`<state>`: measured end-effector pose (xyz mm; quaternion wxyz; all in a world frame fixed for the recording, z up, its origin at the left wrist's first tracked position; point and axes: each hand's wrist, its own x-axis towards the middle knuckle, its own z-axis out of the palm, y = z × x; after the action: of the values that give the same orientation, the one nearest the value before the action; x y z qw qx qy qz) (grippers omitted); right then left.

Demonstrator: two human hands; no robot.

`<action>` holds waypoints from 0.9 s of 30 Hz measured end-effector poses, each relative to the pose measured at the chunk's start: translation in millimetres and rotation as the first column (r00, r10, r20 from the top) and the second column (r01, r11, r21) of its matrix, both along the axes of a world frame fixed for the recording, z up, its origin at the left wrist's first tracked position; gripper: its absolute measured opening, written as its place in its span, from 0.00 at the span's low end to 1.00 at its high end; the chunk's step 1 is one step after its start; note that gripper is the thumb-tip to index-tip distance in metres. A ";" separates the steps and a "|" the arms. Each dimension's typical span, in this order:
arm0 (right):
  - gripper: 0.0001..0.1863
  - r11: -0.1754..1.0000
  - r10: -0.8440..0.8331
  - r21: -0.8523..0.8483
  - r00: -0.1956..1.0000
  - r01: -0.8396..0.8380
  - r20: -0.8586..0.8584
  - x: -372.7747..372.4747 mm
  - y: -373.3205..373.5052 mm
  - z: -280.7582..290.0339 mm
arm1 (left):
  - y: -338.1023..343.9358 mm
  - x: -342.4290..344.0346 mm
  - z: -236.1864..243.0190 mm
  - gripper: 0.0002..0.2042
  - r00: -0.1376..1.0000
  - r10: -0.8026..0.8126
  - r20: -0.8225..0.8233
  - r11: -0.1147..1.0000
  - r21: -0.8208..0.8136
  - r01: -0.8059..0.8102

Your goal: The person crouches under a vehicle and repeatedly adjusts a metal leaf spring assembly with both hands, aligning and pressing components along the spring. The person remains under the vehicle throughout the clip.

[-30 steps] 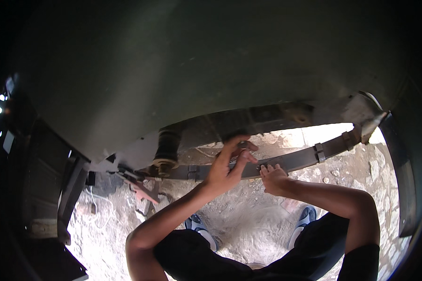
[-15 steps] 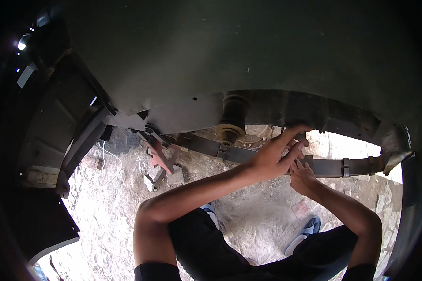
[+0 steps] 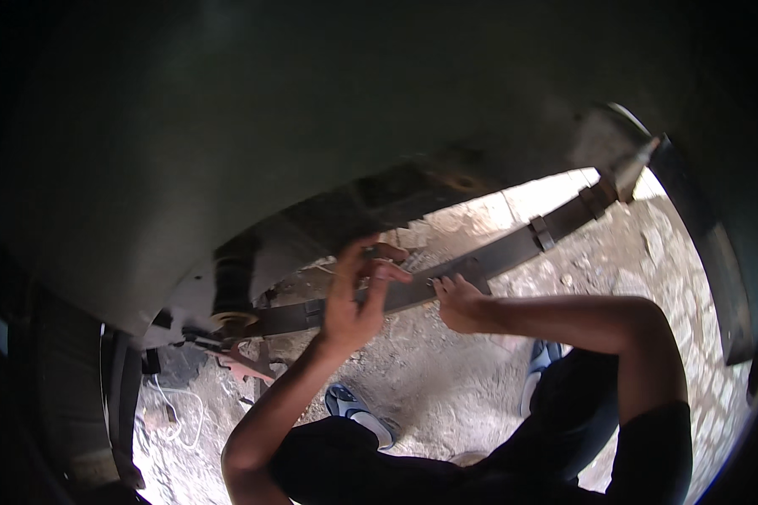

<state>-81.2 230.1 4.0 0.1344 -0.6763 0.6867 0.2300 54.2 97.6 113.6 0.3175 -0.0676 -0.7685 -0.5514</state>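
Note:
A dark leaf spring with metal clips slants beneath the vehicle's underside. My left hand is raised over its middle stretch, thumb and fingers curved and apart, with nothing visible between them. Beside it, my right hand rests against a flat, wider patch of the spring, its fingertips drawn together on the surface. Whatever lies under those fingertips is too small and blurred to make out. A black cylindrical bump stop with a tan lower rim hangs from the frame on the left.
The dark green body panel fills the space overhead. A reddish metal stand is on the dusty ground at left, near a loose white cable. My sandalled feet are below, and a dark curved edge borders the right.
The view has swung, so the spring now slopes up to the right and the bump stop lies farther left. My hands, close together before, have moved apart.

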 end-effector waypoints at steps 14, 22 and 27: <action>0.14 0.998 -0.052 -0.038 0.998 0.053 0.038 -18.6 -6.5 4.4 | 4.9 -7.5 -1.0 0.19 0.995 0.102 0.013 0.991 -0.088 -0.101; 0.22 0.996 -0.009 -0.090 1.000 0.010 0.012 -30.0 -9.0 -13.7 | 3.0 -3.4 1.1 0.17 0.999 0.047 -0.005 0.998 0.039 -0.046; 0.19 0.993 0.043 -0.114 0.999 -0.041 0.010 -15.5 7.9 -7.3 | 0.9 -3.6 4.5 0.17 1.000 0.018 0.021 0.995 -0.101 -0.016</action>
<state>-96.7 238.1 -3.3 0.0953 -0.6986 0.6834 0.1891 50.6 98.5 118.0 0.3099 -0.0708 -0.7995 -0.5097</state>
